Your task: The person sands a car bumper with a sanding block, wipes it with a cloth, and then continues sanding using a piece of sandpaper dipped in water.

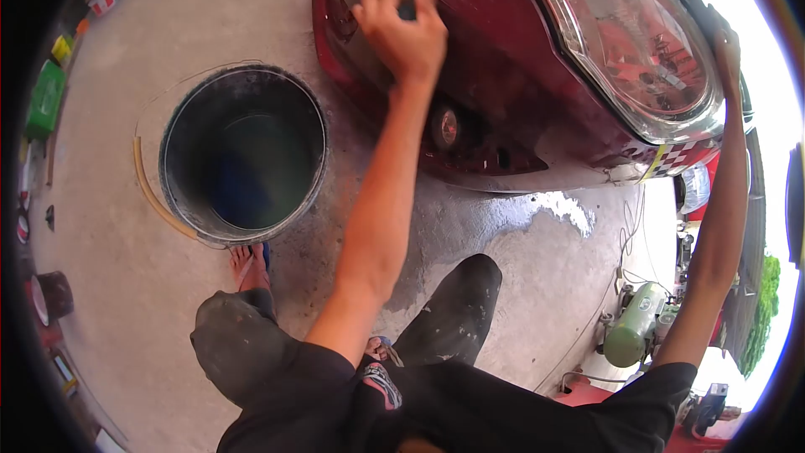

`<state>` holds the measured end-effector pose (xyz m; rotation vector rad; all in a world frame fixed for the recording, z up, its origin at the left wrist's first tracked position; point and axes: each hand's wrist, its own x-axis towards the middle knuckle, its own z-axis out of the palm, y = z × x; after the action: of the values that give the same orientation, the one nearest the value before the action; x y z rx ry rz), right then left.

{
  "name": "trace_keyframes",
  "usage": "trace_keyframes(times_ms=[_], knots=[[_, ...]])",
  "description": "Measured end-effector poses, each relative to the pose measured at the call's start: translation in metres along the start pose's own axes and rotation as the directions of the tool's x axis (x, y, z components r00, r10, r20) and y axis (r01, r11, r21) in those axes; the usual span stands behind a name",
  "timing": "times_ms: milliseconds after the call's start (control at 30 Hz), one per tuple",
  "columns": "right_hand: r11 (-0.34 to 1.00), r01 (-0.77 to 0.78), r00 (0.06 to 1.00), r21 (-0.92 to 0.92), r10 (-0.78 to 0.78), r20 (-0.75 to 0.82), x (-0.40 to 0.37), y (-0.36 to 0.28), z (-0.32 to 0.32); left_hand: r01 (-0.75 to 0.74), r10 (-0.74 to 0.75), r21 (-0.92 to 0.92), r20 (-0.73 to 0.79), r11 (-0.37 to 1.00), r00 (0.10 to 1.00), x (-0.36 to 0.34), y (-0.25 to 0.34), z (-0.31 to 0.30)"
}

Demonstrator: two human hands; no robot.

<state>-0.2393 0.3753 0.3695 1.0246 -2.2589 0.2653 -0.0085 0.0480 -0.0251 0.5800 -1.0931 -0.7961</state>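
My left hand (408, 38) is closed around a small dark green pad (411, 2), held against the dark red front bumper (495, 59) of a car. Whitish streaks and wet smears mark the paint around it. Off to the right, my right hand (723, 40) lies with fingers extended at the car's edge, just past the clear headlight (633, 42). Below my left hand, a round fog lamp (447, 127) is set in the bumper.
A black bucket (180, 205) of cloudy water stands left of my left arm, its yellowish handle (151, 189) hanging down. Wet concrete (470, 222) lies under the bumper. A green compressor tank (635, 325) and cables are at right; a green container (46, 99) is far left.
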Motion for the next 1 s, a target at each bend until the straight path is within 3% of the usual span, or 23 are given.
trace_keyframes(times_ms=[33,100,167,233,300,367,433,467,500,567,633,700,733,833,900,1000], knots=[[1.000,0.013,1.000,0.007,-0.013,-0.009,-0.002,-0.002,0.000,-0.046,0.047,-0.017,0.048,0.999,0.998,-0.024,0.026,-0.015],[1.000,0.017,1.000,0.021,-0.017,-0.006,0.001,0.003,0.000,0.016,-0.002,-0.094,0.148,0.995,0.989,-0.068,0.075,-0.041],[0.999,-0.013,1.000,0.041,0.012,0.007,0.005,0.010,0.000,-0.035,0.040,-0.076,0.064,0.997,0.997,-0.061,0.057,-0.030],[0.999,0.027,1.000,-0.047,-0.027,-0.003,0.007,0.012,-0.004,0.067,-0.067,0.060,-0.002,0.996,0.998,-0.013,0.004,-0.003],[0.997,-0.019,1.000,-0.076,0.018,-0.016,-0.001,0.002,0.000,0.297,-0.294,-0.045,0.054,0.954,0.954,0.025,-0.031,0.014],[0.993,-0.105,0.992,-0.053,0.101,-0.070,-0.009,-0.024,0.003,0.213,-0.214,0.020,0.030,0.977,0.976,0.010,-0.019,0.007],[0.992,-0.113,0.988,-0.057,0.106,-0.110,-0.010,-0.021,0.005,0.006,-0.005,0.048,-0.017,0.999,1.000,-0.033,0.017,-0.014],[0.995,-0.085,0.992,-0.051,0.080,-0.092,-0.005,-0.012,0.003,0.095,-0.094,-0.032,0.049,0.995,0.994,-0.055,0.050,-0.031],[0.997,-0.058,0.996,-0.044,0.054,-0.075,-0.001,-0.003,0.002,0.069,-0.064,-0.062,0.081,0.996,0.995,-0.076,0.069,-0.040],[1.000,0.000,1.000,-0.007,0.000,-0.023,0.008,0.011,-0.001,0.022,-0.020,-0.053,0.039,0.998,0.999,-0.070,0.063,-0.034],[0.999,0.030,0.999,-0.029,-0.031,-0.042,0.005,0.004,-0.001,0.059,-0.056,0.061,-0.050,0.996,0.997,-0.023,0.012,-0.008],[0.998,0.013,0.999,-0.057,-0.015,-0.033,0.000,0.004,0.002,0.297,-0.297,-0.006,0.001,0.955,0.955,0.019,-0.018,0.005],[0.998,-0.009,1.000,-0.057,0.008,-0.016,0.005,0.007,0.001,0.234,-0.230,0.091,-0.053,0.968,0.972,0.016,-0.015,0.007],[0.998,0.030,0.999,-0.060,-0.032,-0.031,0.006,0.019,-0.001,0.093,-0.093,0.016,-0.017,0.996,0.996,-0.042,0.029,-0.020],[0.998,0.029,0.999,-0.054,-0.030,-0.019,0.004,0.019,0.001,0.123,-0.118,-0.064,0.067,0.990,0.991,-0.084,0.071,-0.043],[0.998,0.036,0.999,-0.048,-0.037,-0.023,0.009,0.019,0.005,0.070,-0.070,-0.020,-0.015,0.997,0.997,-0.053,0.034,-0.022]])
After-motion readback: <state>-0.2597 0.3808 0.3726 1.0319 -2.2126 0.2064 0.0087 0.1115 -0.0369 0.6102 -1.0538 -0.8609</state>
